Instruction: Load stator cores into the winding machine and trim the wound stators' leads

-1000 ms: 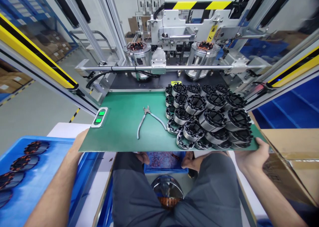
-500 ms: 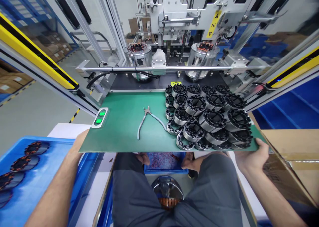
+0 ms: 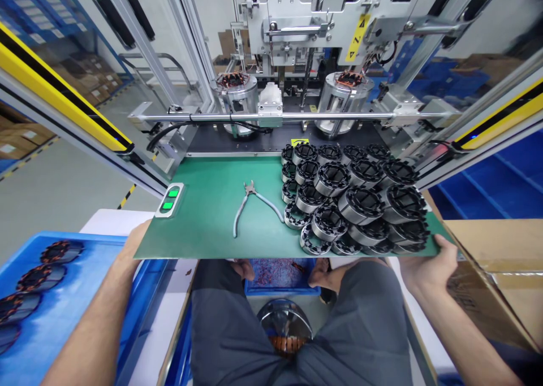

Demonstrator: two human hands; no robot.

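Beyond the left end of the green tabletop (image 3: 203, 230) sat a blue tray (image 3: 70, 301), with several copper-wound cores (image 3: 63, 251) lying in it along its far left part. The left hand (image 3: 134, 243) was at the tabletop's left edge, largely hidden by it, so I couldn't tell whether its fingers were wide or closed. Just inside that edge was a small button panel (image 3: 170, 199) with two lit green squares. Behind the tabletop stood a left metal fixture (image 3: 240, 99), topped with copper windings. Near the tabletop's middle lay a pair of cutters (image 3: 250, 187), handles spread toward the front. A matching right fixture (image 3: 326, 100) stood behind the tabletop too. Bare ring cores (image 3: 360, 215) crowded the tabletop's right part, some stacked on others. The right hand (image 3: 435, 264) was at its front right corner, thumb against the edge; the hidden fingertips left its grip unclear. Past the tabletop's right end stood a cardboard box (image 3: 492, 244).
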